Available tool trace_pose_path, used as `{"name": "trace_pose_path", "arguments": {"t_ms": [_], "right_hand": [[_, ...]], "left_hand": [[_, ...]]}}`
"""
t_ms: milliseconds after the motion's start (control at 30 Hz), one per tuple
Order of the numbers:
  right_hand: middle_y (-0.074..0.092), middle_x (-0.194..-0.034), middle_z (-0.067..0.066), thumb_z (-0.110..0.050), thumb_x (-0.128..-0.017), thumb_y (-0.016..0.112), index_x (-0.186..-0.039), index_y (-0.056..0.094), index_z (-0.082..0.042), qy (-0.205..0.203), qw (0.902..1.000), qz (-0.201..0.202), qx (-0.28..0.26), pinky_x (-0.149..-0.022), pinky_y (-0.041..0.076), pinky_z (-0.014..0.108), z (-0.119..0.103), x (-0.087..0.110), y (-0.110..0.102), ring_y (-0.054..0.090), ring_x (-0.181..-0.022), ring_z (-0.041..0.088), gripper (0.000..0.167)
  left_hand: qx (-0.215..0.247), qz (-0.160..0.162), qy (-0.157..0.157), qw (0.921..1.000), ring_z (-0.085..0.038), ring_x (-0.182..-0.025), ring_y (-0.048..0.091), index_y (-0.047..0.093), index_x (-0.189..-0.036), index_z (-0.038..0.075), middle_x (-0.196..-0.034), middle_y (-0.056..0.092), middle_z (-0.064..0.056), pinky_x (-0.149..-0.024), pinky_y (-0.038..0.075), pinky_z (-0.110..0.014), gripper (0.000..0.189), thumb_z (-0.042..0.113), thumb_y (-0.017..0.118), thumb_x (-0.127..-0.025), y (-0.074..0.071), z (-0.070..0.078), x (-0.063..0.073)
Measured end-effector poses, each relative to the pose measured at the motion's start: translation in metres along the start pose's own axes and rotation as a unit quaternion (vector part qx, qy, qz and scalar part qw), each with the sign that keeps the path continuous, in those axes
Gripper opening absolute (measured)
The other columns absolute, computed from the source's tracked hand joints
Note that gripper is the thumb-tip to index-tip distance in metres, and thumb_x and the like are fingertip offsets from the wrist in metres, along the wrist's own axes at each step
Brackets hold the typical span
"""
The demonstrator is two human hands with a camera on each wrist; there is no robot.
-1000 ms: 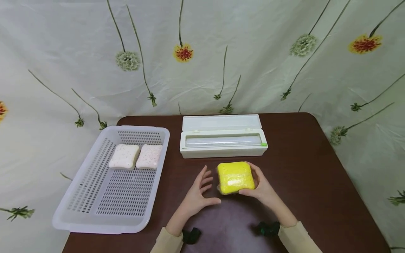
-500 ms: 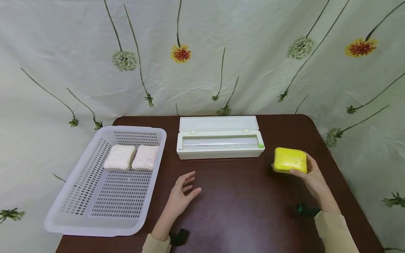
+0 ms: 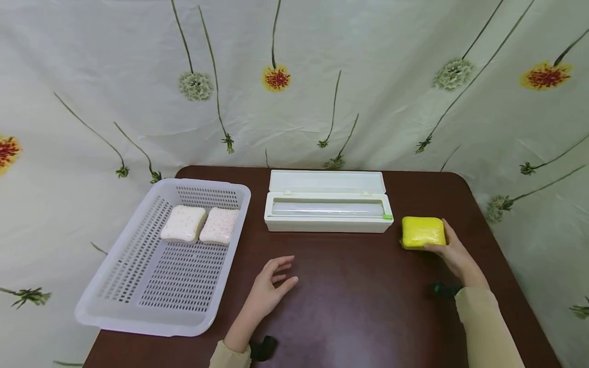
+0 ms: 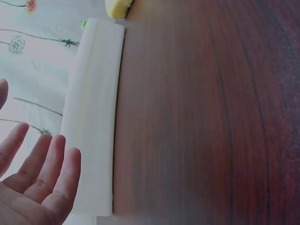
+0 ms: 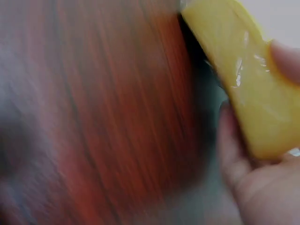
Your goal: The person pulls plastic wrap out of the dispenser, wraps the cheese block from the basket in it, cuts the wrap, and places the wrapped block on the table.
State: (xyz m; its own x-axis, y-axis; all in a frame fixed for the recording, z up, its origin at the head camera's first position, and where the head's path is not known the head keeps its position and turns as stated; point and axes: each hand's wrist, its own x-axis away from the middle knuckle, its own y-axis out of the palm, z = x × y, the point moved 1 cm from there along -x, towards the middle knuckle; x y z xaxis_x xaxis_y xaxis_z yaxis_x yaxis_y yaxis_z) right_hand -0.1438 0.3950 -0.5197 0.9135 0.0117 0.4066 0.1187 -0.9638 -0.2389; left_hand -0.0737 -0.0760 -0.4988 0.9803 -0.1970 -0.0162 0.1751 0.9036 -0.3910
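Observation:
At the right side of the table, my right hand (image 3: 460, 256) grips a yellow rounded-square block (image 3: 422, 231) by its right end. Shiny clear film covers this block (image 5: 239, 70), as the right wrist view shows; a finger lies along its far side and the thumb below. My left hand (image 3: 269, 286) hovers over the table between the basket and the middle, fingers loosely bent and nothing in them. Beyond it, a white cling film dispenser box (image 3: 329, 225) stands with its lid up and a clear roll (image 3: 329, 208) inside.
A white perforated plastic basket (image 3: 87, 306) is at the left, holding a white speckled block (image 3: 184, 224) and a pinkish speckled block (image 3: 220, 226). The dark brown table (image 3: 340, 301) ends at a flower-printed curtain (image 3: 382, 61) behind.
My right hand has carried the yellow block from the middle to the right and slightly away, settling over the last half second. My left hand has drawn back a little to the left.

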Motion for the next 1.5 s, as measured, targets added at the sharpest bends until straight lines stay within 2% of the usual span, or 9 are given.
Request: {"name": "trace_pose_path", "arguments": {"t_ms": [133,367,667,767,933,1033,1267,1367,1500], "right_hand": [[-0.033,-0.157,0.02,-0.015,-0.096,0.062,-0.149,-0.032,-0.014,0.011,0.9993,0.003,0.036,-0.117,0.01,0.065,0.004,0.002,-0.007,-0.012,-0.146,0.05,0.108],[-0.032,-0.156,0.02,-0.018,-0.098,0.056,-0.149,-0.03,-0.015,0.032,0.9958,0.016,0.085,-0.115,0.005,0.07,0.003,0.006,-0.006,-0.02,-0.144,0.05,0.1],[-0.021,-0.159,0.027,-0.016,-0.098,0.05,-0.152,-0.022,-0.004,0.024,0.9893,0.074,0.123,-0.116,0.007,0.066,0.006,0.012,0.001,-0.01,-0.147,0.05,0.09],[-0.01,-0.16,0.031,-0.013,-0.098,0.05,-0.153,-0.014,0.001,0.009,0.9845,0.112,0.135,-0.117,0.014,0.064,0.004,0.018,0.007,0.001,-0.147,0.051,0.086],[0.014,-0.155,0.037,-0.011,-0.097,0.053,-0.154,0.009,0.007,-0.003,0.97,0.174,0.17,-0.113,0.023,0.065,-0.011,0.037,0.031,0.017,-0.141,0.053,0.075],[0.021,-0.153,0.036,-0.013,-0.097,0.054,-0.154,0.018,0.005,-0.014,0.9678,0.183,0.172,-0.11,0.028,0.064,-0.025,0.052,0.052,0.021,-0.14,0.052,0.069],[0.033,-0.151,0.029,-0.015,-0.097,0.061,-0.149,0.033,0.001,-0.119,0.9739,0.111,0.158,-0.109,0.034,0.061,-0.055,0.07,0.119,0.033,-0.137,0.046,0.062],[0.043,-0.147,0.024,-0.01,-0.092,0.067,-0.145,0.042,0.0,-0.19,0.9628,0.094,0.167,-0.106,0.038,0.06,-0.059,0.073,0.149,0.041,-0.133,0.044,0.059],[0.052,-0.14,0.021,-0.007,-0.086,0.073,-0.139,0.05,0.001,-0.274,0.937,0.082,0.2,-0.102,0.042,0.059,-0.061,0.074,0.184,0.048,-0.129,0.041,0.058]], "left_hand": [[-0.002,-0.008,-0.002,1.0,-0.031,-0.121,0.059,0.057,-0.133,0.007,-0.129,0.059,-0.012,-0.096,0.052,-0.045,0.047,0.012,0.073,-0.089,0.002,-0.001,0.0],[-0.016,-0.015,-0.005,0.9997,-0.028,-0.122,0.058,0.059,-0.132,0.013,-0.13,0.059,-0.009,-0.097,0.052,-0.044,0.044,0.015,0.072,-0.09,0.006,-0.002,-0.002],[-0.019,-0.027,-0.003,0.9995,-0.029,-0.122,0.058,0.058,-0.133,0.011,-0.13,0.058,-0.009,-0.096,0.052,-0.045,0.044,0.016,0.071,-0.091,0.006,-0.001,-0.003],[-0.021,-0.03,-0.002,0.9993,-0.029,-0.122,0.058,0.057,-0.134,0.009,-0.131,0.058,-0.01,-0.096,0.052,-0.046,0.045,0.016,0.071,-0.091,0.007,-0.002,-0.004],[-0.023,-0.03,-0.005,0.9993,-0.03,-0.122,0.058,0.057,-0.134,0.008,-0.131,0.058,-0.011,-0.097,0.051,-0.046,0.045,0.016,0.07,-0.092,0.007,-0.002,-0.004],[-0.027,-0.029,-0.007,0.9992,-0.03,-0.123,0.057,0.057,-0.134,0.01,-0.131,0.057,-0.011,-0.097,0.051,-0.045,0.045,0.016,0.07,-0.092,0.007,-0.002,-0.004],[-0.024,-0.019,0.002,0.9995,-0.03,-0.123,0.057,0.054,-0.137,0.006,-0.132,0.057,-0.012,-0.097,0.051,-0.045,0.05,0.015,0.071,-0.091,0.006,0.002,-0.008],[-0.024,-0.014,0.006,0.9996,-0.029,-0.123,0.057,0.054,-0.136,0.006,-0.131,0.058,-0.012,-0.097,0.051,-0.045,0.05,0.013,0.072,-0.09,0.005,0.006,-0.01],[-0.029,-0.007,0.013,0.9995,-0.029,-0.122,0.057,0.055,-0.136,0.007,-0.131,0.058,-0.012,-0.097,0.051,-0.046,0.05,0.011,0.072,-0.089,0.005,0.009,-0.014]]}}
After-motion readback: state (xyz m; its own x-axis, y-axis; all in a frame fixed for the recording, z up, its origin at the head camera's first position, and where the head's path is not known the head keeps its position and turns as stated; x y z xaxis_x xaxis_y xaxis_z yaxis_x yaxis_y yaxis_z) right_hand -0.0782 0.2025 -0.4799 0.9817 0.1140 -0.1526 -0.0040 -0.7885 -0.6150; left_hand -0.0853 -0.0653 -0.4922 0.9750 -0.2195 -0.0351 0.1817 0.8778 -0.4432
